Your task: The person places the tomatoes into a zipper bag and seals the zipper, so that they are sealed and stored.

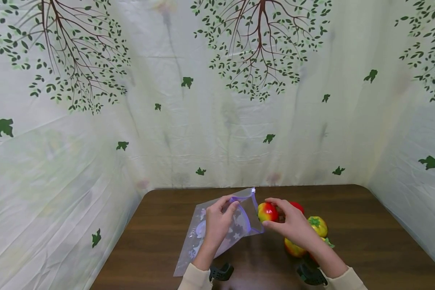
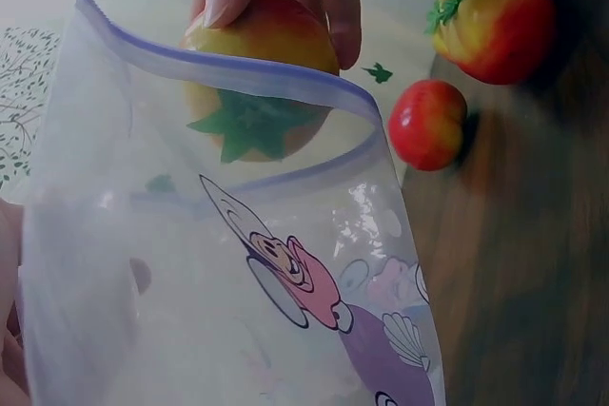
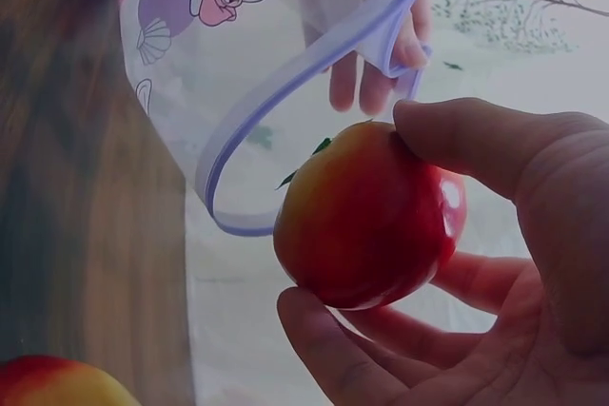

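My left hand [image 1: 216,224] pinches the rim of a clear zip bag [image 1: 192,245] with a purple zip edge and cartoon prints. The bag's mouth gapes toward the right. Right at that mouth, my right hand [image 1: 294,226] holds a red-and-yellow tomato [image 1: 267,212] between thumb and fingers. Its green star-shaped leaf top faces the bag, showing through the film in the left wrist view, where the tomato [image 2: 276,35] overlaps the purple rim [image 2: 238,71]. From the right wrist, the tomato [image 3: 366,221] stands close before the bag's purple edge [image 3: 221,154].
More tomatoes lie on the brown table [image 1: 359,241] around my right forearm: a red one [image 1: 297,207] behind the hand, a yellow-green one [image 1: 318,225] and a yellow-red one [image 1: 293,248] nearer me. A white curtain [image 1: 224,161] printed with trees and leaves surrounds the table.
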Action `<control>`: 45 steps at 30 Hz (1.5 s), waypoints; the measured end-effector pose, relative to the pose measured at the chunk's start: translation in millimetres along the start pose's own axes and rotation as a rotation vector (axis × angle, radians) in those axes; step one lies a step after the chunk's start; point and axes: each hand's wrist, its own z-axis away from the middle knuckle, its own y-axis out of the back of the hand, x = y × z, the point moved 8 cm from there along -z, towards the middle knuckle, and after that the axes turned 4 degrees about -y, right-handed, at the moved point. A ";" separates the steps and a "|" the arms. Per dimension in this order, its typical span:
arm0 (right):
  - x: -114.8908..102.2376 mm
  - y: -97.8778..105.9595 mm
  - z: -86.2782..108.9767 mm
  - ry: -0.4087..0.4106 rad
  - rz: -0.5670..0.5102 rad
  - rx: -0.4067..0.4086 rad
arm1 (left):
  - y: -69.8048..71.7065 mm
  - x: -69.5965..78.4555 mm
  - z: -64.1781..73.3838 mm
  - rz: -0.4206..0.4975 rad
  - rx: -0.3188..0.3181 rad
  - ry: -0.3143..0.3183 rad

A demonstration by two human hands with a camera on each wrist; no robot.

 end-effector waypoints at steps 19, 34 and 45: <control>1.0 -11.9 -1.0 -0.057 -0.075 -0.042 | -1.3 -6.6 1.2 0.047 -0.062 0.035; 2.0 -17.9 -0.8 -0.096 -0.083 -0.058 | -2.1 -4.2 2.7 0.067 -0.047 0.027; 7.5 -21.4 -2.0 -0.085 -0.100 -0.060 | -2.3 0.6 3.0 0.045 -0.039 0.044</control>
